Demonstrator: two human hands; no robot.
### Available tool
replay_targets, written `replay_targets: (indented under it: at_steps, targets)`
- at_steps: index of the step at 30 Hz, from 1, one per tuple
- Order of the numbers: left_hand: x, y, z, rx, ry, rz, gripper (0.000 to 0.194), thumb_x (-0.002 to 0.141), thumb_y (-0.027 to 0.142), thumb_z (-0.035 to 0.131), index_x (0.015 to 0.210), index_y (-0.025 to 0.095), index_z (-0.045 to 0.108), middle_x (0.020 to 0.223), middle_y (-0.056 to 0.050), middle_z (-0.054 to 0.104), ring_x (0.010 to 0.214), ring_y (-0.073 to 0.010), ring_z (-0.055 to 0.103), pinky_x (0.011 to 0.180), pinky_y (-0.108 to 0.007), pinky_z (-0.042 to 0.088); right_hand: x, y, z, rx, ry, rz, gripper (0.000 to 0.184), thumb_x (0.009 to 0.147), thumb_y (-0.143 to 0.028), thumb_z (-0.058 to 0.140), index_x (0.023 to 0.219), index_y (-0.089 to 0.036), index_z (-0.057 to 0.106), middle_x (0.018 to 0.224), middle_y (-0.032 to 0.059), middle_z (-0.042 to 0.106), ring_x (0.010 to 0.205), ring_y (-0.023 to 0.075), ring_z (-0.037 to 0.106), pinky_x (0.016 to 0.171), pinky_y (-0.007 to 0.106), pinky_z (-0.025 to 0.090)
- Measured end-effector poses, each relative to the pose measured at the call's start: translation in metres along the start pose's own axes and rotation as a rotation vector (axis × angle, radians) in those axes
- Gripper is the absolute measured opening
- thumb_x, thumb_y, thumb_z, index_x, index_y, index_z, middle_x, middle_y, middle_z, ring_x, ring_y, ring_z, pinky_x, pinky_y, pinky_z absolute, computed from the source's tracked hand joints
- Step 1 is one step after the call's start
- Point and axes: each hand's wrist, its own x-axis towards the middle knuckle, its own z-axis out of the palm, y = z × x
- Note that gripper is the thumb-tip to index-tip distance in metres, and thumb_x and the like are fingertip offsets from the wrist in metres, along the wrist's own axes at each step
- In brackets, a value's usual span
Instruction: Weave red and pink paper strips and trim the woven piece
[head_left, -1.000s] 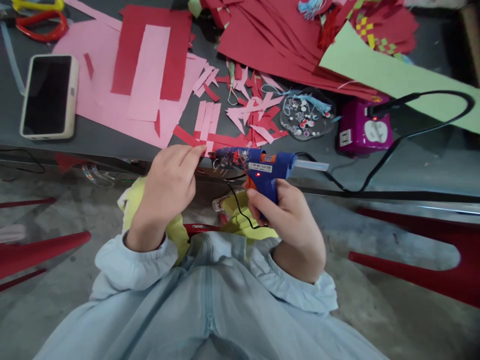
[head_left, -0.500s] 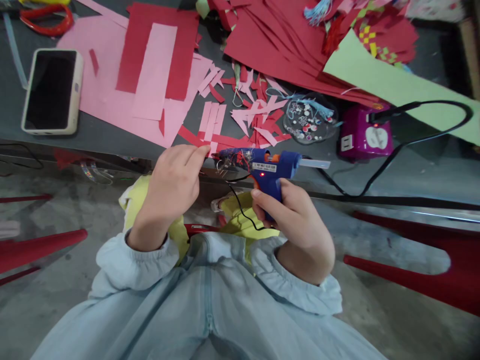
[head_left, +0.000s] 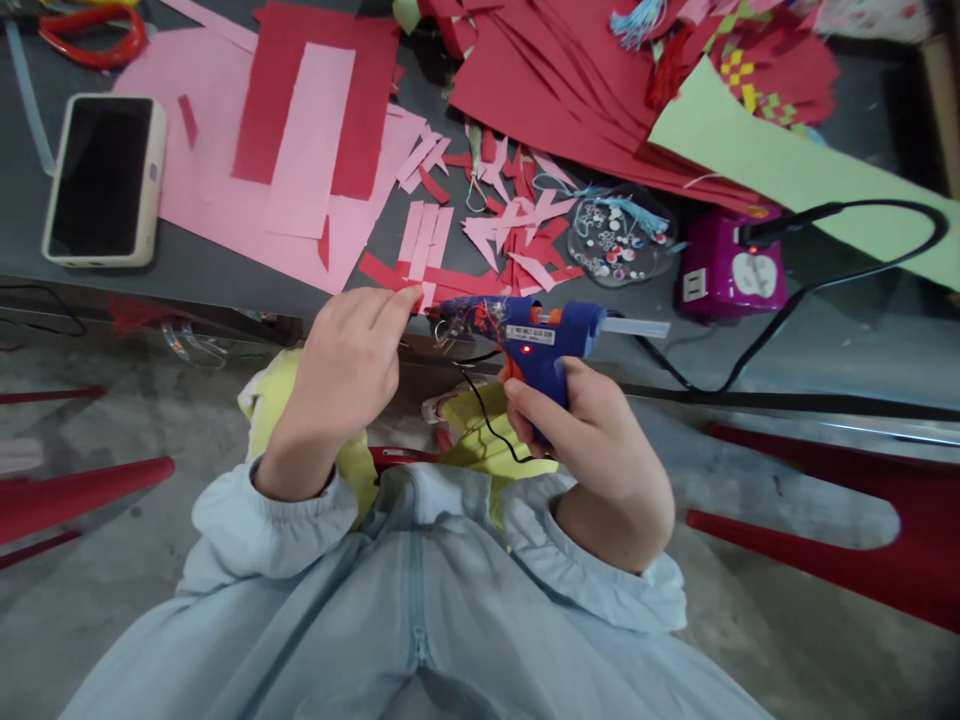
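My right hand (head_left: 589, 425) is wrapped round the handle of a blue hot glue gun (head_left: 570, 335), thumb across its back. The gun's red light is lit, and a clear glue stick (head_left: 637, 327) juts from its rear. Its nozzle points left, close to my left fingertips. At the table edge, my left hand (head_left: 349, 355) is closed in a pinch on a paper strip (head_left: 427, 293), near where pink strips cross a red one. The back of that hand hides most of the grip. Upright pink strips (head_left: 425, 240) lie woven over the red strip just beyond.
Loose paper scraps (head_left: 517, 225) and a clear dish of beads (head_left: 616, 245) lie beyond the gun. A purple power adapter (head_left: 731, 265) with a black cable (head_left: 757, 345) stands right. A phone (head_left: 103, 180), red-handled scissors (head_left: 94, 50) and paper sheets (head_left: 202, 190) are left.
The glue gun and my right hand have shifted slightly to the right, the nozzle drawing a little away from my left fingertips. My left hand has stayed almost still.
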Motion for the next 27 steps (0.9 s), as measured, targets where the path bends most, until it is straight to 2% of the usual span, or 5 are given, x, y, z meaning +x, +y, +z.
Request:
replay_targets:
  at_steps: [5, 21, 24, 27]
  targets:
    - [0.000, 0.000, -0.001, 0.003, 0.013, 0.006, 0.046, 0.087, 0.009, 0.041, 0.131, 0.013, 0.055, 0.116, -0.012, 0.067, 0.110, -0.0263, 0.059, 0.099, -0.040, 0.045, 0.002, -0.003, 0.002, -0.041, 0.019, -0.045, 0.028, 0.090, -0.039, 0.055, 0.068, -0.021, 0.052, 0.047, -0.0065, 0.050, 0.043, 0.0076, 0.047, 0.045, 0.022, 0.037]
    - [0.000, 0.000, -0.001, 0.031, 0.015, 0.017, 0.046, 0.087, 0.010, 0.041, 0.131, 0.011, 0.054, 0.114, -0.013, 0.067, 0.107, -0.0263, 0.060, 0.097, -0.041, 0.047, -0.002, -0.007, 0.000, -0.064, 0.002, -0.009, 0.023, 0.089, -0.040, 0.055, 0.076, -0.022, 0.051, 0.050, -0.0063, 0.054, 0.044, 0.0089, 0.049, 0.046, 0.023, 0.039]
    - [0.000, -0.001, 0.000, 0.026, 0.037, 0.030, 0.050, 0.086, 0.008, 0.040, 0.135, 0.011, 0.050, 0.112, -0.012, 0.067, 0.105, -0.0254, 0.060, 0.095, -0.041, 0.048, -0.006, -0.005, -0.002, -0.026, 0.002, -0.006, 0.023, 0.089, -0.040, 0.056, 0.077, -0.021, 0.052, 0.050, -0.0065, 0.053, 0.043, 0.0089, 0.048, 0.045, 0.023, 0.039]
    - [0.000, 0.000, 0.000, -0.032, 0.066, 0.034, 0.062, 0.085, 0.005, 0.037, 0.146, 0.017, 0.037, 0.109, -0.008, 0.068, 0.102, -0.0219, 0.062, 0.094, -0.038, 0.048, -0.012, -0.003, -0.008, 0.006, 0.023, -0.002, 0.021, 0.089, -0.040, 0.056, 0.079, -0.021, 0.053, 0.050, -0.0068, 0.052, 0.042, 0.0087, 0.047, 0.044, 0.023, 0.038]
